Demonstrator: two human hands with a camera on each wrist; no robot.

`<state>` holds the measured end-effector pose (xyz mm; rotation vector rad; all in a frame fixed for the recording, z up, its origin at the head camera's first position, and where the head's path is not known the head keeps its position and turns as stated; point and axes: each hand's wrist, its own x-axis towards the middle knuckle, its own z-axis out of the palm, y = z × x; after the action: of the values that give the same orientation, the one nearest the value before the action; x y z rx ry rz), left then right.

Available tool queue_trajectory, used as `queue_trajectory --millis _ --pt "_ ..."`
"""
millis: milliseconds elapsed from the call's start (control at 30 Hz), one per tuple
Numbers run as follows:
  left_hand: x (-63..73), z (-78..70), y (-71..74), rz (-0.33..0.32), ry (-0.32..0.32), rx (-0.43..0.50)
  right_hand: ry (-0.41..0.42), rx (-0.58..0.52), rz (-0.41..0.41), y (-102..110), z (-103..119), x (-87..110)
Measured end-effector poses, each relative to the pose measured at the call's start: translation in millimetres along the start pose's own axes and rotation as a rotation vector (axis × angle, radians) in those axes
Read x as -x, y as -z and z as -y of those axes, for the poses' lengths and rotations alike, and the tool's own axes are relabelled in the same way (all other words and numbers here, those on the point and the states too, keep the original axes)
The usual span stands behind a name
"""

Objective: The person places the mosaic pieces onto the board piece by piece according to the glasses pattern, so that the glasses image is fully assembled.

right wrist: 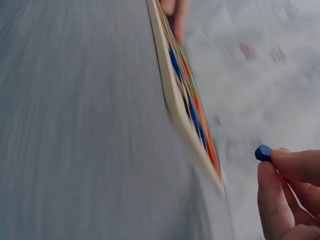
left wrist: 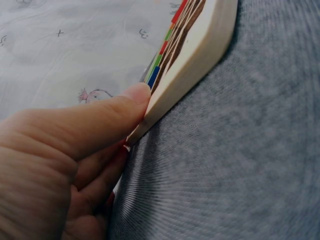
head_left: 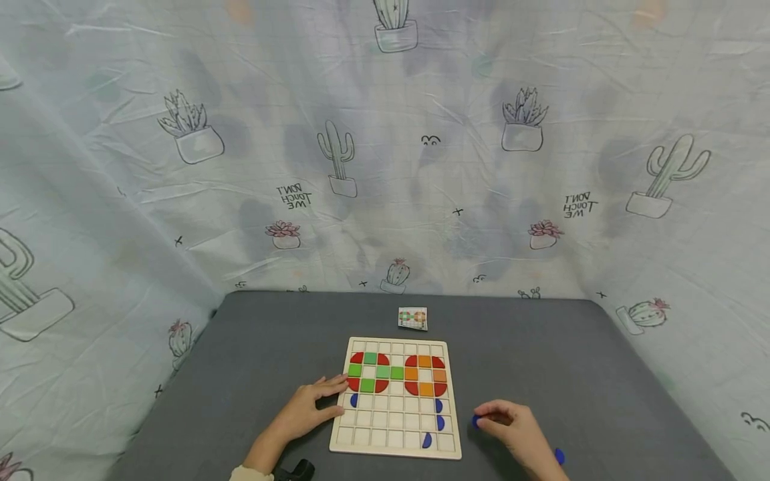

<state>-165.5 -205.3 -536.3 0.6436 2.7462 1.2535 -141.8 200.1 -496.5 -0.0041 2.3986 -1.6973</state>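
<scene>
A square wooden board (head_left: pixel 394 427) with a grid of shallow cells lies on the table, holding red quarter-round, green and orange square and blue half-round pieces. At its left edge rests my left hand (head_left: pixel 308 409), fingers spread and the thumb set apart lower down. In the left wrist view the thumb (left wrist: pixel 107 117) touches the board's pale side. Right of the board, my right hand (head_left: pixel 514 431) pinches a blue half-round block (right wrist: pixel 263 153) between thumb and fingertips. Several blue half-rounds sit in the lower rows, such as one at the left (head_left: pixel 354 400) and one near the bottom (head_left: pixel 427 440).
Behind the board lies a small pattern card (head_left: pixel 412 318) printed in similar colours. Another blue piece (head_left: pixel 560 456) is on the grey table (head_left: pixel 529 347), beside my right wrist. A black object (head_left: pixel 299 469) shows by the left wrist. Cactus-printed cloth (head_left: pixel 457 174) hangs around the table.
</scene>
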Motion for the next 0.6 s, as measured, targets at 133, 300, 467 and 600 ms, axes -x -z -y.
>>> queue_trajectory --millis 133,300,467,600 --pt "-0.4 -0.7 -0.2 0.004 0.003 -0.004 0.090 -0.031 0.087 -32 15 -7.0" --pt "-0.3 -1.1 0.4 0.005 -0.004 -0.012 0.156 -0.084 0.175 -75 32 -16.1" --pt "-0.7 -0.8 0.1 0.002 -0.009 -0.012 0.202 -0.108 0.221 -118 40 -27.5" --pt "-1.3 1.0 -1.0 -0.019 -0.021 -0.039 0.241 -0.105 0.212 -147 44 -36.6"
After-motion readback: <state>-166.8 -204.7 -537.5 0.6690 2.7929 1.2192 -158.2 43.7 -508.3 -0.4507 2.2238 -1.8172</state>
